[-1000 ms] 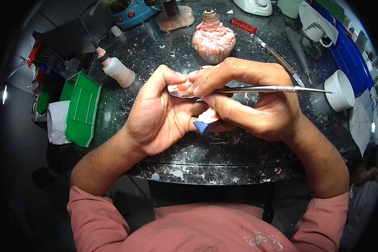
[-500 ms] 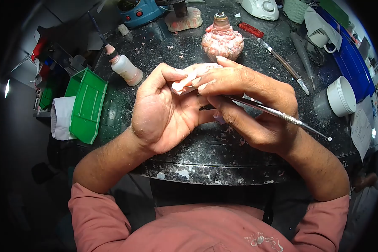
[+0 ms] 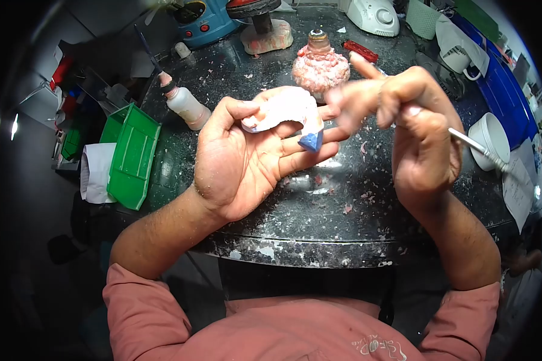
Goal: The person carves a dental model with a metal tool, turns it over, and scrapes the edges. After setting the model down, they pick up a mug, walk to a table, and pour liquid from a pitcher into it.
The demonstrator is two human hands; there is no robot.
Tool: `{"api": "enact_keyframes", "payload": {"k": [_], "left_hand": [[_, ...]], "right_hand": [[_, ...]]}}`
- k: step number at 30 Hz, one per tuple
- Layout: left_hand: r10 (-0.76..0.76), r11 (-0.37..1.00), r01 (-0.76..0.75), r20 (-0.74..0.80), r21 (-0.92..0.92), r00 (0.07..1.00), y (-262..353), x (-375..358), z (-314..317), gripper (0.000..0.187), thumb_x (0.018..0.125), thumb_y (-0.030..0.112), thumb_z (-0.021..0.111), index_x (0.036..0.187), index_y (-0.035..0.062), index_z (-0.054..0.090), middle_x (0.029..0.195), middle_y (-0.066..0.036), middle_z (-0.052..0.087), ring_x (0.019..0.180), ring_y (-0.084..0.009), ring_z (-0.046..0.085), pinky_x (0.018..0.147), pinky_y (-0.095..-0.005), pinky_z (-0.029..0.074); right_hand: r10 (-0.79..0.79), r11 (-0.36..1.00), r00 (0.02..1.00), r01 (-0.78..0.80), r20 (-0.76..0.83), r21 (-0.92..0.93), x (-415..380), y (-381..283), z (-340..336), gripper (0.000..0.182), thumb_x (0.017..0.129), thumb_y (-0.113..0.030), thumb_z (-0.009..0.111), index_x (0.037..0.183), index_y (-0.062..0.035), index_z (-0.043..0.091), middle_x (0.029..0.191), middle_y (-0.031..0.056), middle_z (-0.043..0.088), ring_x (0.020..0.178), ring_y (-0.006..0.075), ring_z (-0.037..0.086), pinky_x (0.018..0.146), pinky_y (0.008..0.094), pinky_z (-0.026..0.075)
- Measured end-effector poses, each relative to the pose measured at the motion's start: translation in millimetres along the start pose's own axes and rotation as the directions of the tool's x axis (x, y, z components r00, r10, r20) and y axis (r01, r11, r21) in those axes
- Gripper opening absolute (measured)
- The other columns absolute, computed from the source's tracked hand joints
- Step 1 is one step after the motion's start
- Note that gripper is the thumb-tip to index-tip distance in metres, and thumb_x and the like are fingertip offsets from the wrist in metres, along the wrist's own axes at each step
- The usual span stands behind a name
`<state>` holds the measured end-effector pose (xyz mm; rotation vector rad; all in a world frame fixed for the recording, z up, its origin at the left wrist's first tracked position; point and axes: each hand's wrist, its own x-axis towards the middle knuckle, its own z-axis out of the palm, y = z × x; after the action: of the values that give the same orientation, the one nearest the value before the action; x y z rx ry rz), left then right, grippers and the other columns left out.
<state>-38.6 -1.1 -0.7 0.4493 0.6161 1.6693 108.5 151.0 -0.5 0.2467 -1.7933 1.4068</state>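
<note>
A horseshoe-shaped dental cast [image 3: 288, 107], whitish with pinkish patches and a blue end, rests across the fingers of my left hand [image 3: 241, 150]. The left thumb presses on its near-left end. Off to the right, my right hand [image 3: 418, 117] is raised away from the cast, its fingertips blurred. A slim metal carving tool [image 3: 479, 147] is held in this hand; its patterned handle sticks out to the lower right, and the other end is hidden by the hand. Behind both hands stands a wax-crusted spirit lamp [image 3: 321, 67].
A white bottle [image 3: 188, 108] with a brush and a green bin [image 3: 133, 157] stand at left. A white tub [image 3: 489, 142] is at right, below a blue tray [image 3: 504, 84]. Near the lamp lies a red-handled tool [image 3: 361, 52]. Wax scraps dot the black table [image 3: 319, 237].
My right hand has pulled away from the cast to the right and up, carrying the tool. The cast is now uncovered in my left hand, its arch and blue end showing.
</note>
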Motion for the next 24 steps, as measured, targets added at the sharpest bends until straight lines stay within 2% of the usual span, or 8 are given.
{"api": "enact_keyframes", "payload": {"k": [3, 4, 7, 8, 11, 13, 16, 24], "left_hand": [[-0.008, 1.0, 0.007, 0.04, 0.027, 0.999, 2, -2, -4, 0.065, 0.091, 0.028, 0.035, 0.142, -0.011, 0.025, 0.142, -0.032, 0.037, 0.126, -0.0497, 0.045, 0.11, -0.0562, 0.038], [0.013, 1.0, -0.013, 0.023, -0.003, 1.0, 0, -2, -3, 0.066, 0.091, 0.028, 0.036, 0.142, -0.0112, 0.023, 0.143, -0.032, 0.036, 0.128, -0.0495, 0.044, 0.11, -0.057, 0.037], [0.068, 0.997, -0.067, 0.017, -0.042, 0.998, -2, -1, 3, 0.067, 0.091, 0.028, 0.037, 0.143, -0.0118, 0.021, 0.146, -0.031, 0.034, 0.134, -0.0473, 0.037, 0.114, -0.0567, 0.03], [0.107, 0.992, -0.107, -0.014, -0.072, 0.994, -1, 0, 5, 0.067, 0.09, 0.027, 0.037, 0.142, -0.012, 0.023, 0.146, -0.03, 0.034, 0.135, -0.0458, 0.036, 0.116, -0.0559, 0.028], [0.118, 0.988, -0.118, -0.005, -0.099, 0.993, 2, -2, 6, 0.064, 0.092, 0.03, 0.037, 0.141, -0.0102, 0.029, 0.146, -0.026, 0.036, 0.136, -0.0404, 0.037, 0.117, -0.0516, 0.027], [0.117, 0.99, -0.112, 0.048, -0.088, 0.992, 0, -4, 1, 0.064, 0.094, 0.033, 0.037, 0.142, -0.0081, 0.031, 0.145, -0.025, 0.039, 0.133, -0.0365, 0.042, 0.114, -0.0493, 0.032], [0.207, 0.976, -0.207, 0.015, 0.064, 0.978, -7, -6, 5, 0.059, 0.102, 0.039, 0.029, 0.14, -0.0058, 0.036, 0.139, -0.022, 0.046, 0.13, -0.0316, 0.046, 0.109, -0.0479, 0.038], [0.35, 0.912, -0.387, 0.235, 0.138, 0.907, -14, -9, 3, 0.064, 0.105, 0.046, 0.02, 0.14, -0.0055, 0.034, 0.136, -0.019, 0.047, 0.127, -0.0262, 0.048, 0.108, -0.0429, 0.04]], "right_hand": [[0.123, 0.988, 0.99, -0.115, -0.07, 0.105, 3, -8, -5, 0.026, 0.095, -0.02, 0.032, 0.096, -0.0012, 0.049, 0.065, -0.0035, 0.032, 0.053, 0.006, 0.029, 0.057, 0.0234, 0.037], [0.105, 0.989, 0.989, -0.092, -0.109, 0.112, 4, -7, 2, 0.031, 0.098, -0.024, 0.033, 0.101, 0.001, 0.051, 0.067, -0.004, 0.029, 0.052, 0.0042, 0.023, 0.048, 0.0221, 0.021], [0.067, 0.993, 0.998, -0.065, -0.021, 0.103, -1, -1, 11, 0.047, 0.106, -0.033, 0.027, 0.102, 0.0036, 0.056, 0.074, 0.0025, 0.047, 0.06, 0.0073, 0.046, 0.055, 0.0188, 0.038], [-0.181, 0.982, 0.972, 0.171, -0.151, -0.078, 2, 14, 23, 0.048, 0.107, -0.035, 0.03, 0.103, 0.004, 0.058, 0.084, 0.0096, 0.058, 0.072, 0.0115, 0.056, 0.063, 0.0213, 0.047], [-0.11, 0.986, 0.994, 0.111, 0.019, -0.12, -2, -1, 13, 0.044, 0.106, -0.032, 0.037, 0.103, 0.0043, 0.061, 0.093, 0.0137, 0.063, 0.079, 0.0148, 0.059, 0.073, 0.0278, 0.052], [-0.168, 0.98, 0.982, 0.176, 0.086, -0.096, -2, -2, 16, 0.019, 0.098, -0.012, 0.056, 0.106, 0.0035, 0.064, 0.104, 0.0149, 0.068, 0.099, 0.023, 0.066, 0.088, 0.0352, 0.053], [-0.325, 0.87, 0.92, 0.381, 0.219, -0.311, -1, 0, 21, 0.023, 0.083, 0.007, 0.069, 0.105, 0.0032, 0.064, 0.103, 0.017, 0.069, 0.106, 0.0283, 0.066, 0.093, 0.0415, 0.052], [-0.446, 0.814, 0.86, 0.505, 0.248, -0.286, -1, 8, 22, 0.019, 0.087, 0.0, 0.068, 0.104, 0.0003, 0.06, 0.1, 0.0181, 0.069, 0.101, 0.0308, 0.068, 0.098, 0.0516, 0.048]]}}
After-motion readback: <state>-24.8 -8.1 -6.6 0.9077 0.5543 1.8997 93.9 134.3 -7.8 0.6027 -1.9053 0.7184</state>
